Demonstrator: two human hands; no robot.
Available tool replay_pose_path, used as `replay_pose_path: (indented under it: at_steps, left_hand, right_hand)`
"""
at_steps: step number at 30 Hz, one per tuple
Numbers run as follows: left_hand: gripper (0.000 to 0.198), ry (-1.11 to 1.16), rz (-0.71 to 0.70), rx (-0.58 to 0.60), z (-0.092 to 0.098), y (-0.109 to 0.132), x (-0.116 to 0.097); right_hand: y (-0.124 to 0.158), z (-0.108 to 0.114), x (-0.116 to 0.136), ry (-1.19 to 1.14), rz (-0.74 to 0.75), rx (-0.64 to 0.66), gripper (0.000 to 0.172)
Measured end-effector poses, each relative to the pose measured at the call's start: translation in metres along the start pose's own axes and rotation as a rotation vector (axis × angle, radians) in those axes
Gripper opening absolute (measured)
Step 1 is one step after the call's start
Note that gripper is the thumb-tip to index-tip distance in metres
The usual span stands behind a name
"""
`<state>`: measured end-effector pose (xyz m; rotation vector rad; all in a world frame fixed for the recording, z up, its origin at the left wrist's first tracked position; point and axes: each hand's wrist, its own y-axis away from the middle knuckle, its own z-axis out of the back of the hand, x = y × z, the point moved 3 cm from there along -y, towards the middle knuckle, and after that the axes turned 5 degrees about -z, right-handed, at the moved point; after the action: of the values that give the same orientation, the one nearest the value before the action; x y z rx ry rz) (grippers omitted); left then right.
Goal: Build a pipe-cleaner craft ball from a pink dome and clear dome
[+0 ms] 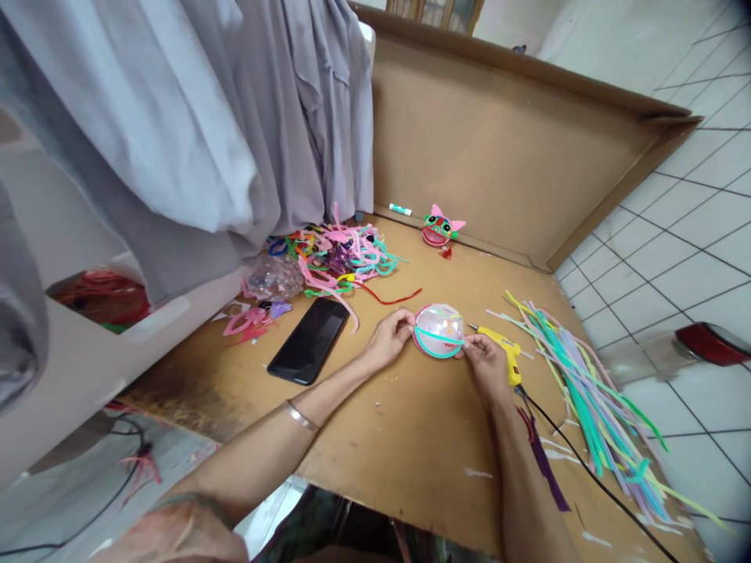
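Note:
In front of me a clear plastic ball [441,319] is held just above or on the brown board. A turquoise pipe cleaner [437,339] crosses it and also curves along its lower edge, with pink along the left rim. My left hand [388,338] is closed, thumb and fingertips pinching the ball's left edge. At the right edge, my right hand [488,361] pinches the ball where the turquoise strip ends. Close behind the right hand lies a yellow hot glue gun [512,361], its nozzle towards the ball.
A black phone [309,341] lies left of my left hand. Behind it are a heap of pipe cleaners [346,254] and a clear bag [273,277]. A finished-looking animal head [439,228] and glue stick [400,209] sit by the cardboard wall [498,141]. Long pipe cleaners [578,391] lie right.

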<state>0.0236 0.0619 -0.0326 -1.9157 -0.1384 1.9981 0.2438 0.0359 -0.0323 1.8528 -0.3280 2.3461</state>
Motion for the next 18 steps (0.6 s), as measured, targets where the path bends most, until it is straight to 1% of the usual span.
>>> replay_pose_path:
  at_steps: [5, 12, 18]
  left_hand:
    - [0.011, -0.041, -0.042, -0.016, -0.0004, 0.0, 0.0033]
    - [0.012, -0.092, -0.045, -0.026, -0.0001, -0.0004, 0.0035]
    - [0.015, -0.131, -0.047, -0.036, -0.0006, -0.0016, 0.0087]
  right_hand:
    - [0.0004, -0.0005, 0.0002, 0.01, 0.006, 0.013, 0.027]
    - [0.0013, -0.0014, 0.0002, 0.007, 0.015, 0.015, 0.027]
    - [0.0011, -0.0012, 0.0007, 0.022, 0.027, 0.017, 0.03]
